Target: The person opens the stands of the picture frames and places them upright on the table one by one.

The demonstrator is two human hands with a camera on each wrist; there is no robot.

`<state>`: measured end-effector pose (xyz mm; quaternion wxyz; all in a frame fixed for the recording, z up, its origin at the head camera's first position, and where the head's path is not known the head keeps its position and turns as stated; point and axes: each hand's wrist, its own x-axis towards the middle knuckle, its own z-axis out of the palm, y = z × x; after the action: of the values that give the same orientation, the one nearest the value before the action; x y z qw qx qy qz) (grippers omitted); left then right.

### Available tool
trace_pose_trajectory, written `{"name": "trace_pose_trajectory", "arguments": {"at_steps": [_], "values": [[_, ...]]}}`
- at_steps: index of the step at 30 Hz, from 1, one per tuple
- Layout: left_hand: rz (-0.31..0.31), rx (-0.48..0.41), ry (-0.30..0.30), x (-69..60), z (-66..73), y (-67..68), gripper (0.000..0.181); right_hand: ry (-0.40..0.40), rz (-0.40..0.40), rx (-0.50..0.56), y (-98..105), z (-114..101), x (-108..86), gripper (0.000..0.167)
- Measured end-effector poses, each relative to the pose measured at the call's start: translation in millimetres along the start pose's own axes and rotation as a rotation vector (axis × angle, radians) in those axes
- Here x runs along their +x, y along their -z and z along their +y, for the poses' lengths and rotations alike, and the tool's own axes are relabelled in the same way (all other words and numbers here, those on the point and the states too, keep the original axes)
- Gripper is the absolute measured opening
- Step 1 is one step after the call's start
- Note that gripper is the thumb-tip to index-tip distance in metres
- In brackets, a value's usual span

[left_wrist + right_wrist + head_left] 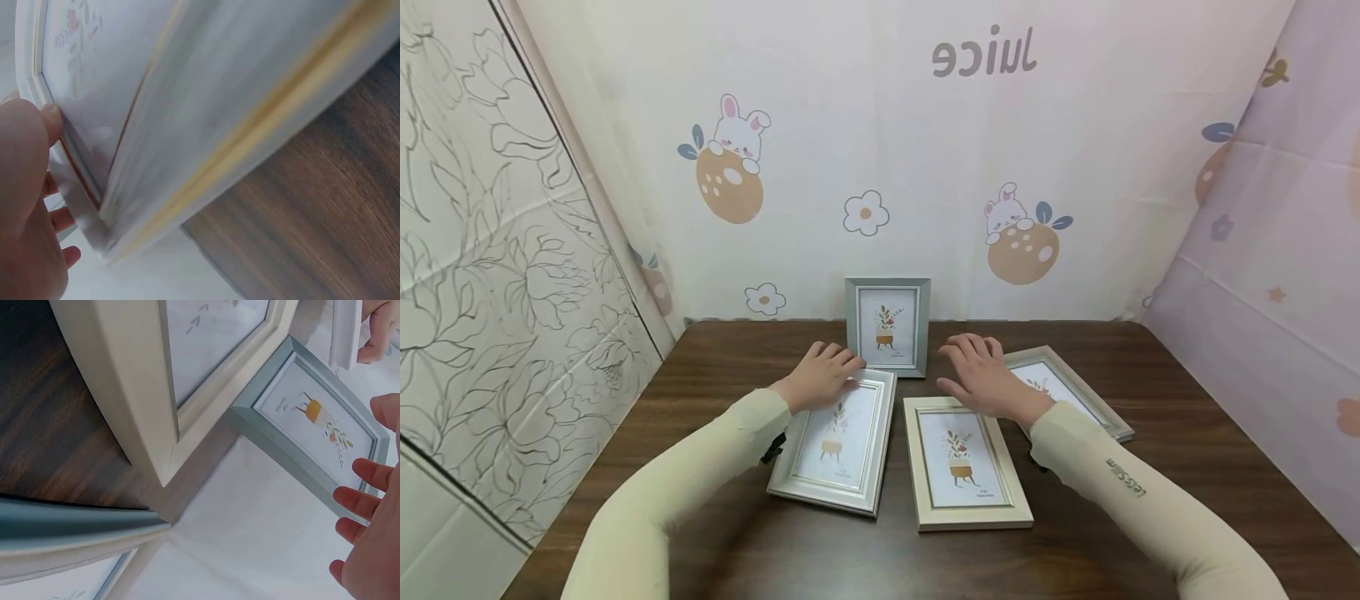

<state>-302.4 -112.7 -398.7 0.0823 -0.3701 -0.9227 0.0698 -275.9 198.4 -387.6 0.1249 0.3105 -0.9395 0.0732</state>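
Note:
My left hand (822,377) (28,206) grips the top end of a silver-white picture frame (827,492) (212,125), thumb on its front and fingers behind, as the left wrist view shows. My right hand (985,382) (372,531) hovers over the top of a cream frame (1022,500) (119,369), fingers spread and slightly bent, holding nothing. Between and beyond the hands, a grey-green frame (925,329) (281,440) stands upright. All of these frames hold a print of flowers in an orange pot.
Behind my right wrist, a greyish frame (1093,392) (75,534) stands at an angle on the right of the dark wooden table (1195,500). A pale printed curtain (880,125) hangs behind the table, with more patterned cloth (1285,292) on the right.

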Motion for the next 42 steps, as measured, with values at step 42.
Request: {"name": "trace_pose_trajectory", "arguments": {"at_steps": [42], "values": [[0.283,-0.059,-0.247,-6.1,-6.9,49.0,0.034,0.003,0.053,0.06,24,2,-13.5,0.049]]}}
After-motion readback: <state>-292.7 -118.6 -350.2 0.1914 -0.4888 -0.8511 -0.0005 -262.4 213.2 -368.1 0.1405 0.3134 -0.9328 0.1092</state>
